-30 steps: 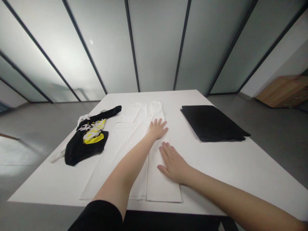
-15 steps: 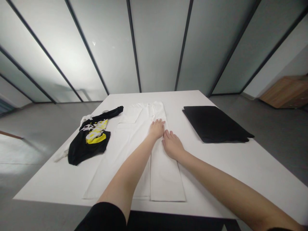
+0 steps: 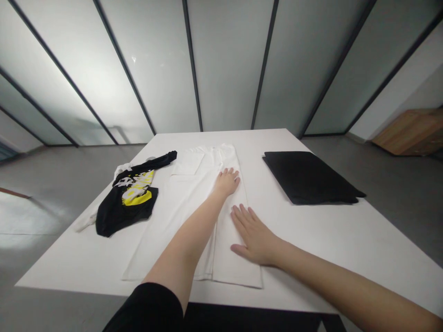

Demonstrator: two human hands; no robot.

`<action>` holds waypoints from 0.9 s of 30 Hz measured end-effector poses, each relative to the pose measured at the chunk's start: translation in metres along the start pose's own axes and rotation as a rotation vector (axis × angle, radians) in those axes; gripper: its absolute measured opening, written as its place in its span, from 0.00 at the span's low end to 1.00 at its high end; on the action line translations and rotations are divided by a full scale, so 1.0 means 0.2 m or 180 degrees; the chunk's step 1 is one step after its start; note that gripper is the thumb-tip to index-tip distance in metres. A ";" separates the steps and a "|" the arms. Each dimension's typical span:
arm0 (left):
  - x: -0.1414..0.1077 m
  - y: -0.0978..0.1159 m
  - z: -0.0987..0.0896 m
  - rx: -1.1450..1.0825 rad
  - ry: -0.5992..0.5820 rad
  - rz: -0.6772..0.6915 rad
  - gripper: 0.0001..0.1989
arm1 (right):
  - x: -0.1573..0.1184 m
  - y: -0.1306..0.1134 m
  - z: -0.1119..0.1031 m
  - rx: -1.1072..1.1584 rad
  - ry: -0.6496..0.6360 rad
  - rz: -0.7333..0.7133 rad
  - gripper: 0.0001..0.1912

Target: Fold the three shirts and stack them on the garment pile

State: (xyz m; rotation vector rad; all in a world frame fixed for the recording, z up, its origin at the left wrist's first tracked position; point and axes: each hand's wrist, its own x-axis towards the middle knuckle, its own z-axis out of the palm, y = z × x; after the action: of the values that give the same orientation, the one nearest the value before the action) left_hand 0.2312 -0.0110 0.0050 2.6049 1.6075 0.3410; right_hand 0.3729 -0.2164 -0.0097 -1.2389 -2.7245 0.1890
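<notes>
Both hands are bare and wide open on a pair of white trousers (image 3: 173, 226), with nothing pinched or gripped, just palms lying flat on the fabric. The left hand (image 3: 226, 182) sits around the middle of the trousers with its fingers pointing far, and that arm comes out of a black sleeve (image 3: 147, 306). The right hand (image 3: 255, 240) is nearer, fingers spread, on the right leg (image 3: 238, 269) of the trousers.

The trousers lie lengthwise on a white table (image 3: 69, 265), hems toward the near edge, with a patch pocket (image 3: 187, 163) showing at the far end. Just left of them is a rumpled black garment with a yellow and white print (image 3: 119, 214), and a bit of white cloth (image 3: 85, 223) pokes out from under it. Over on the right, well apart from the hands, lies a flat folded black cloth (image 3: 308, 177). Past the table there's a grey floor (image 3: 62, 175) and frosted glass panels (image 3: 224, 69).
</notes>
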 end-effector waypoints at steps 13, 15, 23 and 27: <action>0.00 0.01 -0.01 0.0052 -0.0067 -0.0001 0.24 | -0.03 -0.13 -0.19 0.2633 -0.0958 -0.2067 0.22; -0.01 0.01 -0.01 0.0063 -0.0029 0.0008 0.24 | -0.02 -0.12 -0.18 0.3437 -0.0946 -0.1688 0.29; -0.03 0.08 -0.02 0.0103 0.0109 0.0136 0.21 | 0.10 0.19 -0.12 0.3704 0.1363 0.0917 0.36; -0.07 0.15 -0.01 0.0099 0.0002 0.0171 0.20 | 0.13 0.26 -0.11 0.3398 0.1905 0.1183 0.35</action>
State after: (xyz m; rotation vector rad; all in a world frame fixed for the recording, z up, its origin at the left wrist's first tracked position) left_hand 0.2501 -0.0375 0.0104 2.6754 1.5577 0.3224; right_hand 0.3982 -0.1627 0.0050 -1.1339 -1.4590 0.9633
